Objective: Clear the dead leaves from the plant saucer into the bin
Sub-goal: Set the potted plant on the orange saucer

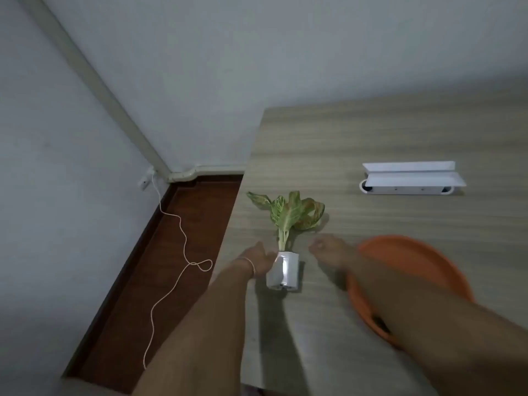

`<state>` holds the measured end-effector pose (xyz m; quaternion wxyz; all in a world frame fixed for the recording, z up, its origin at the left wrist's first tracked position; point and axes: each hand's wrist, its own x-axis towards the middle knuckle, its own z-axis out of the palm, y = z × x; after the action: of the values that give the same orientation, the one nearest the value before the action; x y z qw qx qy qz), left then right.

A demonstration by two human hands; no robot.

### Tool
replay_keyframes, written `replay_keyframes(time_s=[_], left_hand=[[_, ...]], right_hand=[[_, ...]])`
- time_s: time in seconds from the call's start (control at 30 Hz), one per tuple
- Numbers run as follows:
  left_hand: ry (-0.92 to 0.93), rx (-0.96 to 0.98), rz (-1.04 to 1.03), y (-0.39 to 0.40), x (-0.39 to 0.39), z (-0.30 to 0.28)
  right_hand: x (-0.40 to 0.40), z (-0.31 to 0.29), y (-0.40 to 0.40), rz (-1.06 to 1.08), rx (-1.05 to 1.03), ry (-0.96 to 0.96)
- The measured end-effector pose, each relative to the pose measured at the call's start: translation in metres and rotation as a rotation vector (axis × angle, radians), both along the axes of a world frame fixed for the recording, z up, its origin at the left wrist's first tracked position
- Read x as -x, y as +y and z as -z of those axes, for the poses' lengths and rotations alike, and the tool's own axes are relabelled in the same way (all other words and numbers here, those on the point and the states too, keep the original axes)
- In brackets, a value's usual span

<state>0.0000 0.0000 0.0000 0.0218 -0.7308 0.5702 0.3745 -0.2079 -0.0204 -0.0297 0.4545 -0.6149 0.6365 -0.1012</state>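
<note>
Saucer (411, 261), orange, sits on the table (400, 132) just right of the white pot (283, 271), partly under the right forearm; a dark scrap, perhaps a leaf, lies near its front rim and could be swept off if that arm drags. Left hand (258, 260) touches the pot's side, fingers spread, so a careless nudge could tip the plant (287, 214). Right hand (328, 250) hovers loosely curled and empty near the pot.

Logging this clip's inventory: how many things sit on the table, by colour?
White: 2, the plant pot and the long white fixture
Orange: 1, the saucer
Total: 3
Both hands flank the pot; no bin is in view.
</note>
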Motion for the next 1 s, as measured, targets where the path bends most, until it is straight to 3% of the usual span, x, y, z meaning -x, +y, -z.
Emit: replay_keyframes(time_s=[0.2, 0.37, 0.47, 0.77, 1.0], left_hand=[[0.256, -0.029, -0.115, 0.024, -0.012, 0.078], [0.464, 0.006, -0.349, 0.036, -0.002, 0.073], [0.494, 0.004, -0.385, 0.033, 0.004, 0.072], [0.578, 0.151, 0.004, 0.002, 0.075, 0.060], [0.533, 0.195, 0.177, -0.015, 0.171, 0.058]], right_hand=[[-0.046, 0.044, 0.039, 0.037, -0.136, -0.180], [-0.061, 0.118, 0.021, 0.173, -0.158, -0.269], [-0.055, 0.114, 0.023, 0.215, -0.109, -0.257], [0.050, 0.040, 0.045, 0.376, 0.023, -0.543], [0.152, 0.015, 0.061, 0.456, 0.159, -0.455]])
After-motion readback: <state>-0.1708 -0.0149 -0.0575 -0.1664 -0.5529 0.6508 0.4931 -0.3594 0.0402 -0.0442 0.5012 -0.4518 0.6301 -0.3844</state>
